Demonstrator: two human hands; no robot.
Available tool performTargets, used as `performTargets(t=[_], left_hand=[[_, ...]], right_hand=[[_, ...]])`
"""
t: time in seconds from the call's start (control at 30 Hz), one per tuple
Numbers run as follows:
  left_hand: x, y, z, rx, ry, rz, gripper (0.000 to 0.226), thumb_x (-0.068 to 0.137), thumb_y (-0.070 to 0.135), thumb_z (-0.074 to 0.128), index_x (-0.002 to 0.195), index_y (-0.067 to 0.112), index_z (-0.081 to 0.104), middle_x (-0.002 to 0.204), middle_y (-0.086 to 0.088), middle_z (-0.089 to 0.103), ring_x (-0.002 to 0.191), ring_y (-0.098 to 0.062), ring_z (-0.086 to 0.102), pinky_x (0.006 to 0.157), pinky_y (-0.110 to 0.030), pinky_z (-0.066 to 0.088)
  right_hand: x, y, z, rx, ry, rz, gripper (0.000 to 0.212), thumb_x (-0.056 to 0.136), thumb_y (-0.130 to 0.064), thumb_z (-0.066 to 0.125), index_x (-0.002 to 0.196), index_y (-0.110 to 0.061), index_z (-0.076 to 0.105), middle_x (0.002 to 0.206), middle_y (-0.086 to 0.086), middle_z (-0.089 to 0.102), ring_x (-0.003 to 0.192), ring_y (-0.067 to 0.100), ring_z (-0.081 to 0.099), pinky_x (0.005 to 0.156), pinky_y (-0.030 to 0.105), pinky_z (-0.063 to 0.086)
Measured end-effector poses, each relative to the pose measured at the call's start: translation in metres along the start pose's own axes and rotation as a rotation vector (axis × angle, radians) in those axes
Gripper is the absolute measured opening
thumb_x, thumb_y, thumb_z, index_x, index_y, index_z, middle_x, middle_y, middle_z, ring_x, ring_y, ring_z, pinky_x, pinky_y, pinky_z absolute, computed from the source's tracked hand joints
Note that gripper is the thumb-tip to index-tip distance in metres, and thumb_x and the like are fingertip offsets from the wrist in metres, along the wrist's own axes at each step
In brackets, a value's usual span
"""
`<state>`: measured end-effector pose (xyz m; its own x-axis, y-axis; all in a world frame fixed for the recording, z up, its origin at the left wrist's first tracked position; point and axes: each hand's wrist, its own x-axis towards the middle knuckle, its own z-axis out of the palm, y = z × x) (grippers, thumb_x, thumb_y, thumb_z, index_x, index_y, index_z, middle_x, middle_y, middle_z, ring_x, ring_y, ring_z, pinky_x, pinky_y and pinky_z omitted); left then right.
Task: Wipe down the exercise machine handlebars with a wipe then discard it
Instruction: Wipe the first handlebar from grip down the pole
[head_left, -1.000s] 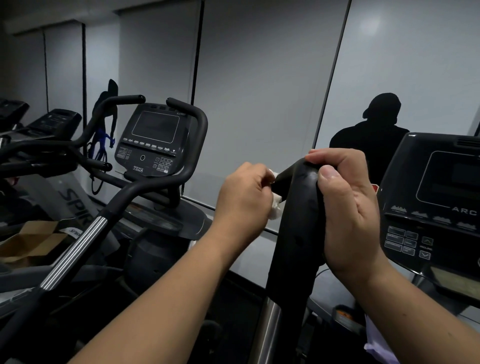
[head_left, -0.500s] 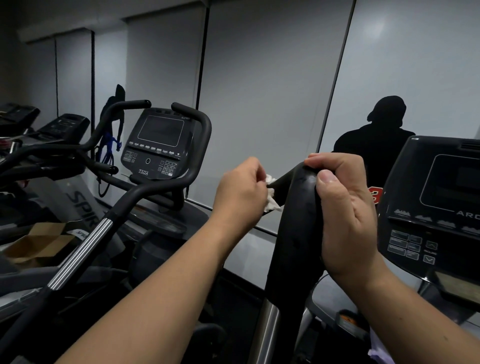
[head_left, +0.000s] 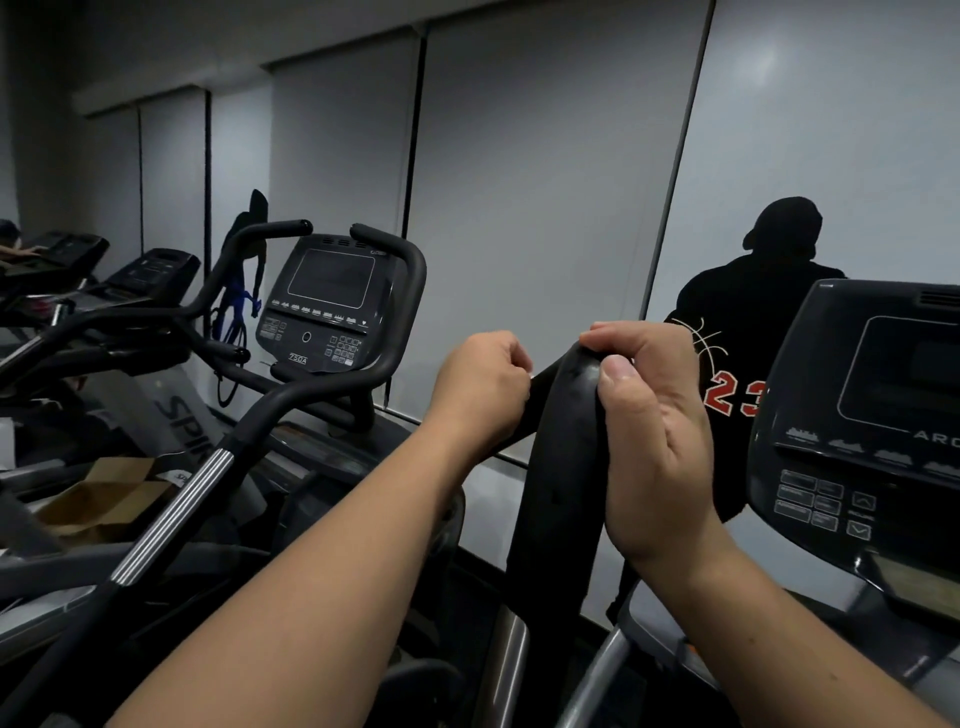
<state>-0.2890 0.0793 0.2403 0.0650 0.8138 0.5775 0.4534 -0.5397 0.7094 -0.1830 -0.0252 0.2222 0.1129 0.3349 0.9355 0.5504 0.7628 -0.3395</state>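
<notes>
A black padded handlebar (head_left: 561, 467) of the exercise machine rises in the middle of the head view. My right hand (head_left: 654, 441) grips its top from the right, thumb on the near face and fingers curled over the tip. My left hand (head_left: 483, 384) is curled into a fist against the bar's upper left side. The white wipe is hidden inside that fist, between the fingers and the bar.
The machine's console (head_left: 872, 415) stands at the right. To the left is a neighbouring machine with its console (head_left: 322, 306) and a long bar with a chrome section (head_left: 171, 519). A cardboard box (head_left: 98, 499) lies low left. A mirror wall behind reflects a dark figure (head_left: 769, 291).
The white wipe showed between my left hand and the handlebar before; now the fist covers it. My right hand keeps its grip on the bar's top. The view has shifted slightly.
</notes>
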Motion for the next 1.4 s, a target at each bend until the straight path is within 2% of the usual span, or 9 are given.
performTargets(t=[0.27, 0.5, 0.63, 0.77, 0.93, 1.07, 1.13, 1.27, 1.4], left_hand=[[-0.025, -0.003, -0.002, -0.398, 0.023, -0.106, 0.015, 0.086, 0.001, 0.064, 0.083, 0.014, 0.071, 0.073, -0.003, 0.070, 0.055, -0.007, 0.057, 0.048, -0.018, 0.045], [-0.037, -0.004, -0.003, -0.366, 0.076, -0.031, 0.023, 0.085, 0.004, 0.062, 0.087, 0.026, 0.069, 0.084, 0.006, 0.073, 0.076, -0.016, 0.066, 0.069, -0.032, 0.058], [-0.048, 0.002, -0.007, -0.364, -0.018, 0.009, 0.031, 0.090, -0.001, 0.059, 0.090, 0.028, 0.072, 0.089, 0.015, 0.074, 0.079, 0.002, 0.066, 0.068, -0.016, 0.051], [-0.052, 0.001, -0.010, -0.145, -0.035, 0.089, 0.026, 0.093, 0.006, 0.061, 0.112, 0.021, 0.072, 0.110, 0.007, 0.069, 0.099, -0.009, 0.065, 0.086, -0.028, 0.053], [-0.057, 0.006, -0.017, -0.064, -0.094, 0.167, 0.034, 0.094, 0.012, 0.060, 0.077, 0.041, 0.058, 0.103, 0.009, 0.059, 0.093, -0.010, 0.059, 0.080, -0.028, 0.047], [-0.058, 0.001, -0.014, -0.044, -0.061, 0.153, 0.023, 0.094, 0.016, 0.061, 0.112, 0.029, 0.068, 0.116, 0.012, 0.053, 0.098, 0.002, 0.056, 0.088, -0.020, 0.047], [-0.057, -0.001, -0.012, -0.034, -0.034, 0.130, 0.024, 0.094, 0.019, 0.060, 0.117, 0.025, 0.067, 0.117, 0.010, 0.055, 0.102, -0.004, 0.057, 0.090, -0.026, 0.048], [-0.055, 0.000, -0.013, -0.014, -0.071, 0.158, 0.013, 0.085, 0.039, 0.049, 0.074, 0.038, 0.056, 0.093, 0.006, 0.058, 0.087, -0.020, 0.059, 0.073, -0.032, 0.046], [-0.054, -0.001, -0.014, 0.016, -0.076, 0.220, 0.018, 0.081, 0.049, 0.043, 0.066, 0.049, 0.053, 0.076, 0.010, 0.050, 0.063, -0.010, 0.046, 0.061, -0.026, 0.038]], right_hand=[[0.032, 0.015, -0.015, 0.313, 0.090, 0.438, 0.020, 0.103, -0.023, 0.047, 0.103, -0.017, 0.066, 0.096, -0.002, 0.065, 0.091, 0.009, 0.059, 0.086, 0.031, 0.049], [0.039, 0.055, -0.009, 0.557, -0.289, 0.978, 0.036, 0.104, -0.033, 0.047, 0.110, -0.011, 0.075, 0.107, 0.008, 0.077, 0.101, 0.024, 0.073, 0.083, 0.039, 0.058], [0.039, 0.063, -0.004, 0.714, -0.350, 1.026, 0.037, 0.100, -0.026, 0.046, 0.085, -0.011, 0.076, 0.084, 0.006, 0.077, 0.072, 0.018, 0.074, 0.070, 0.029, 0.056], [0.048, 0.071, 0.003, 0.850, -0.218, 1.006, 0.023, 0.096, -0.016, 0.055, 0.110, -0.005, 0.070, 0.090, 0.010, 0.076, 0.081, 0.021, 0.072, 0.072, 0.029, 0.060], [0.056, 0.075, 0.003, 0.827, -0.350, 1.015, 0.033, 0.096, -0.013, 0.051, 0.123, 0.000, 0.066, 0.099, 0.014, 0.073, 0.082, 0.022, 0.073, 0.066, 0.028, 0.061], [0.051, 0.087, 0.012, 0.782, -0.235, 1.054, 0.026, 0.090, 0.000, 0.058, 0.115, 0.001, 0.061, 0.086, 0.015, 0.067, 0.066, 0.020, 0.068, 0.055, 0.024, 0.056], [0.044, 0.092, 0.014, 0.791, -0.227, 1.056, 0.029, 0.091, -0.001, 0.058, 0.119, 0.006, 0.060, 0.097, 0.021, 0.068, 0.080, 0.025, 0.067, 0.062, 0.026, 0.059], [0.030, 0.092, 0.017, 0.844, -0.214, 1.049, 0.055, 0.090, -0.014, 0.068, 0.137, 0.008, 0.050, 0.122, 0.026, 0.056, 0.108, 0.034, 0.053, 0.088, 0.042, 0.053], [0.024, 0.095, 0.014, 0.901, -0.170, 1.020, 0.074, 0.078, -0.015, 0.079, 0.139, 0.010, 0.044, 0.121, 0.024, 0.047, 0.110, 0.035, 0.043, 0.100, 0.048, 0.045]])
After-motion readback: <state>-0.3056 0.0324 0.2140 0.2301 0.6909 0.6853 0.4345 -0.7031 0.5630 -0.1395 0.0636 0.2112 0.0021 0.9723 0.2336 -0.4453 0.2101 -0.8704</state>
